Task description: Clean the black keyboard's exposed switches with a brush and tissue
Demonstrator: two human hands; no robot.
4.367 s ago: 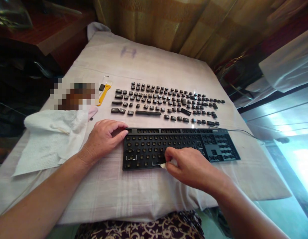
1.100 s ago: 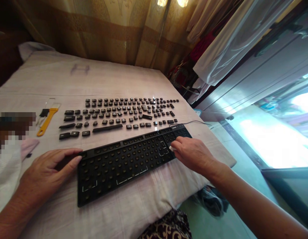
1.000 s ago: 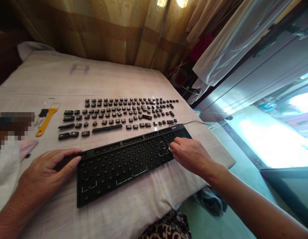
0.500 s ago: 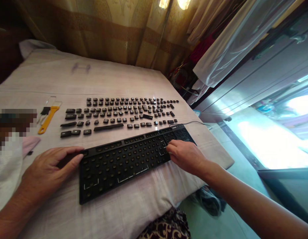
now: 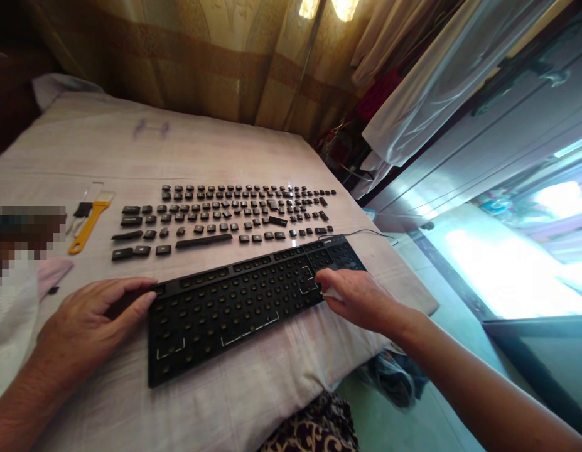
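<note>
A black keyboard without its keycaps lies slantwise on the sheet, its bare key posts showing. At its upper left corner, the thumb and fingertips of my left hand grip the edge. My right hand is closed over the right part of the board, near the arrow-key outline. A bit of white cloth, or perhaps tissue, shows between its fingers; most of it is hidden. Behind the board, loose black keycaps are laid out in rows, with a long space bar key in front.
A yellow-handled brush and a wire tool lie at the left. The keyboard's cable runs off to the right. The bed's edge drops to a pale floor at right. A curtain hangs behind.
My right hand has shifted slightly down, and the white piece in its fingers now shows. The left hand keeps its place on the keyboard's corner.
</note>
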